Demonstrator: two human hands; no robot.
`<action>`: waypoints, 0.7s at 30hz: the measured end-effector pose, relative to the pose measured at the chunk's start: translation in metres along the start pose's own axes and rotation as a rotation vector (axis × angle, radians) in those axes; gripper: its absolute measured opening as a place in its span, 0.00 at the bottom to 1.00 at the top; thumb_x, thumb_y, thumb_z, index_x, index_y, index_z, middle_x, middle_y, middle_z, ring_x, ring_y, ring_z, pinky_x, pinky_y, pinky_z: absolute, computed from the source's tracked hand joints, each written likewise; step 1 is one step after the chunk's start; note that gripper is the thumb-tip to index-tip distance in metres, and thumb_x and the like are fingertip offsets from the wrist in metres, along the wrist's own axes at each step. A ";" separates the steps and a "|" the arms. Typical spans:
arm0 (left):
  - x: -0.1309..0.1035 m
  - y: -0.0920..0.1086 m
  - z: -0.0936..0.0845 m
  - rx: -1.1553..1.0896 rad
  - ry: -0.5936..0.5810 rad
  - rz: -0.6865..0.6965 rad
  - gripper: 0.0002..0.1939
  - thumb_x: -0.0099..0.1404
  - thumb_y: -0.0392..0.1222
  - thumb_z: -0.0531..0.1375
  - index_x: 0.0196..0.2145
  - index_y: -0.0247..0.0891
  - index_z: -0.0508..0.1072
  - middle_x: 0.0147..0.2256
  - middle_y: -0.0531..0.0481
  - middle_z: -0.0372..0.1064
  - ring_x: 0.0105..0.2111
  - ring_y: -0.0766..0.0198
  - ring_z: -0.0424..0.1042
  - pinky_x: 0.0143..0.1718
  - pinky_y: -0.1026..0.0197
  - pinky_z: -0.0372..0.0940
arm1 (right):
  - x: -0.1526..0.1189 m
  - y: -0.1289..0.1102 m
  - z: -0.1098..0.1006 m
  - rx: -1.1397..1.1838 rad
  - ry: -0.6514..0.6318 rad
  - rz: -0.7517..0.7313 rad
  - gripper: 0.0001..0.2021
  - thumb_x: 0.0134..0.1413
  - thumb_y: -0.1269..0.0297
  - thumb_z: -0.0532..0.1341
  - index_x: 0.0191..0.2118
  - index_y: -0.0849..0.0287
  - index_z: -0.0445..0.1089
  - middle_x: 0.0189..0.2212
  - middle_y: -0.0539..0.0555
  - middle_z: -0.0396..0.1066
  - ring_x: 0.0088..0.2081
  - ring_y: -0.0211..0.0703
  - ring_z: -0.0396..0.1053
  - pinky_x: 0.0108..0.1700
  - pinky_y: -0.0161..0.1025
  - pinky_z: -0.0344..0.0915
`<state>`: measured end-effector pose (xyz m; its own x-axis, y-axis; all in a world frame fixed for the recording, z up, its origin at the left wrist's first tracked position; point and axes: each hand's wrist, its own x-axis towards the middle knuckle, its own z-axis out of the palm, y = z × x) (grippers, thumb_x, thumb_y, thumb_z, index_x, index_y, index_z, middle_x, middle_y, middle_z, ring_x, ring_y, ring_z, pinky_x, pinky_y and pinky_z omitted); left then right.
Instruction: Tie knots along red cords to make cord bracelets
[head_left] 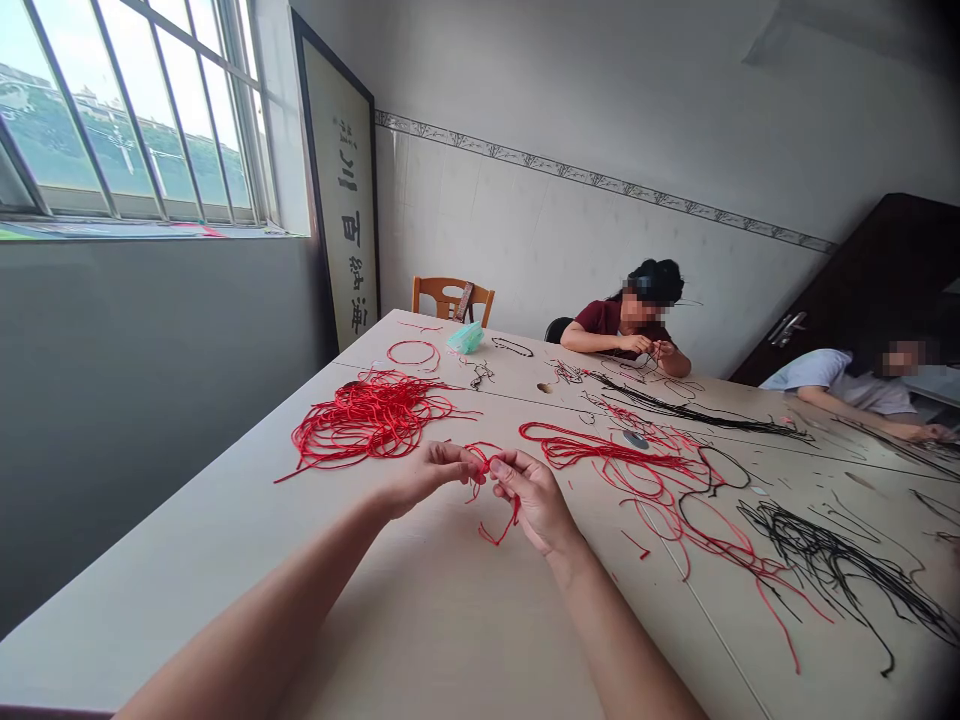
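Observation:
Over the near part of the table, both hands meet at a thin red cord. My left hand pinches it from the left, thumb and fingertips together. From the right, my right hand grips the same cord between thumb and forefinger. The cord forms small loops between the fingertips, and a loose end hangs below my right hand. Fingers partly cover where it crosses, so I cannot tell whether it is knotted. Just beyond my left hand lies a tangled heap of red cord. A folded red cord bundle lies to the right.
Black cords spread over the right of the pale table. A green plastic bag sits near the far edge, by a wooden chair. Across the table, a person in a dark red top handles cord; another person leans at the right.

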<state>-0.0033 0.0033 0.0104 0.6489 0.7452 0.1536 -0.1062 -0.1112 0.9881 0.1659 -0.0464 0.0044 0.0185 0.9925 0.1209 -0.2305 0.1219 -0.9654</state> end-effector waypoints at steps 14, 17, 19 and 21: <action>0.000 0.003 0.002 -0.047 -0.014 -0.060 0.11 0.50 0.44 0.64 0.30 0.34 0.75 0.30 0.46 0.71 0.34 0.62 0.67 0.39 0.61 0.59 | -0.003 -0.002 0.002 -0.148 -0.020 -0.061 0.11 0.43 0.58 0.64 0.31 0.60 0.72 0.25 0.50 0.69 0.24 0.33 0.60 0.27 0.32 0.58; 0.001 0.001 0.002 -0.033 -0.007 -0.052 0.11 0.50 0.44 0.64 0.28 0.33 0.74 0.29 0.47 0.70 0.33 0.63 0.66 0.36 0.62 0.59 | -0.003 -0.002 0.004 -0.201 -0.028 -0.095 0.11 0.45 0.58 0.63 0.30 0.61 0.71 0.23 0.50 0.67 0.24 0.33 0.60 0.27 0.32 0.59; 0.002 -0.001 0.002 -0.025 0.012 -0.043 0.10 0.50 0.44 0.64 0.27 0.34 0.73 0.28 0.48 0.70 0.30 0.65 0.65 0.33 0.64 0.58 | -0.003 -0.002 0.006 -0.225 -0.019 -0.115 0.11 0.45 0.58 0.63 0.30 0.61 0.70 0.22 0.50 0.67 0.24 0.33 0.60 0.27 0.32 0.59; 0.003 -0.002 0.003 -0.012 0.045 -0.025 0.10 0.51 0.44 0.64 0.26 0.34 0.72 0.26 0.49 0.69 0.28 0.67 0.64 0.30 0.64 0.56 | -0.003 -0.002 0.007 -0.218 0.015 -0.114 0.12 0.45 0.57 0.63 0.31 0.61 0.69 0.23 0.50 0.68 0.22 0.32 0.60 0.25 0.32 0.60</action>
<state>0.0012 0.0037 0.0087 0.6168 0.7766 0.1280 -0.0995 -0.0843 0.9915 0.1595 -0.0500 0.0071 0.0477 0.9720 0.2299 -0.0103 0.2307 -0.9730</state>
